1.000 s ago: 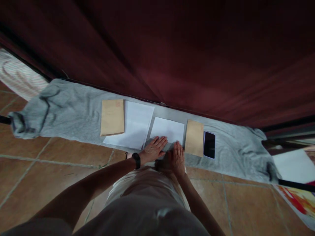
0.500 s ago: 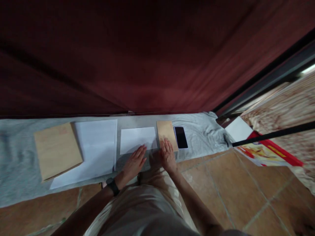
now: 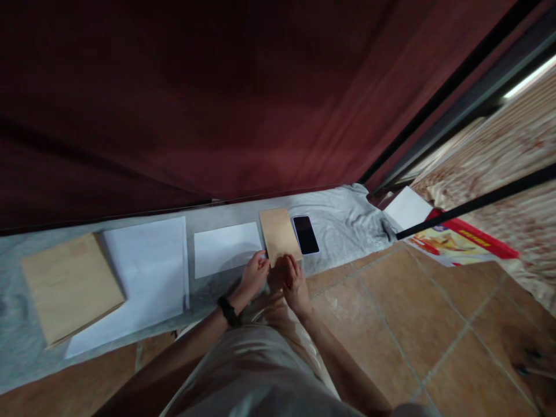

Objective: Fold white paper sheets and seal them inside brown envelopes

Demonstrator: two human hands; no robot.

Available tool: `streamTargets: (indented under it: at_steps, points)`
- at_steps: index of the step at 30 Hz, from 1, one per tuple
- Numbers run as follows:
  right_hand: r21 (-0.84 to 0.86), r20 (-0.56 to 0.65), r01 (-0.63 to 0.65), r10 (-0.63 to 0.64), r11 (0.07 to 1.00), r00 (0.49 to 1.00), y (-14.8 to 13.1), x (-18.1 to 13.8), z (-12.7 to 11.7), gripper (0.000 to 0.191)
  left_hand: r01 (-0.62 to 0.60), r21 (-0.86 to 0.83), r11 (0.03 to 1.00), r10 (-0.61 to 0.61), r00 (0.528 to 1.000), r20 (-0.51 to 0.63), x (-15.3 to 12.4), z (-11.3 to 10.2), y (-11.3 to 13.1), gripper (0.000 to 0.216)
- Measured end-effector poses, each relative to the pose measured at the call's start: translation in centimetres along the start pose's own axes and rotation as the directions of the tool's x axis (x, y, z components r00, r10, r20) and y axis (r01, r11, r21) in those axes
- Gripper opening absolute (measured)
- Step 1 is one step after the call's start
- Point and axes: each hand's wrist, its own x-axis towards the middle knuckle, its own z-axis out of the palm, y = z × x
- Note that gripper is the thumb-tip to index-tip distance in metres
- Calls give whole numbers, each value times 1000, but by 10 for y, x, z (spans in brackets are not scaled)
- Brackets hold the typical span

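A small brown envelope (image 3: 278, 231) lies on a grey cloth in front of me. My left hand (image 3: 255, 273) has its fingers curled together at the envelope's near left corner. At the near edge, my right hand (image 3: 295, 284) bends its fingers onto the same envelope; the thumb is partly hidden. Just left of the envelope lies a folded white sheet of paper (image 3: 226, 246). A dark-screened phone (image 3: 306, 234) rests close to its right side.
Farther left, a large brown envelope (image 3: 72, 284) partly covers large white paper sheets (image 3: 152, 266). The grey cloth (image 3: 343, 211) runs along a dark red curtain (image 3: 260, 145). On the right, a black bar (image 3: 478, 202) crosses above a red and yellow printed box (image 3: 460, 240).
Both hands have gone from lying flat to curled fingers. The left hand has moved right, off the white paper to the small envelope's corner. The camera view has turned slightly.
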Motion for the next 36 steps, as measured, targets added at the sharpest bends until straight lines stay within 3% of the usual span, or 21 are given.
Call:
streamTargets:
  at_steps: [3, 7, 14, 22, 28, 36]
  points:
    - [97, -90, -153, 162, 983, 983, 8, 2, -6, 53, 224, -209, 952, -221, 975, 35, 2, 7, 6, 19]
    - [169, -131, -183, 206, 968, 970, 15, 8, -8, 48, 230, -229, 946, -232, 973, 18, 8, 15, 8, 17]
    - [227, -114, -108, 137, 968, 984, 10, 9, -6, 46, 100, -222, 970, -128, 986, -111, 17, 26, 10, 14]
    - [258, -139, -92, 132, 962, 982, 11, 5, -4, 48, -3, -51, 999, -6, 984, -176, 17, 23, 1, 20]
    - [160, -93, -78, 93, 984, 991, 12, 8, -8, 51, -69, 86, 994, 82, 983, -165, 23, 24, 1, 24]
    - [2, 16, 67, -67, 998, 998, 14, 21, -7, 50, -162, 310, 937, 207, 971, -119, 29, 20, 1, 35]
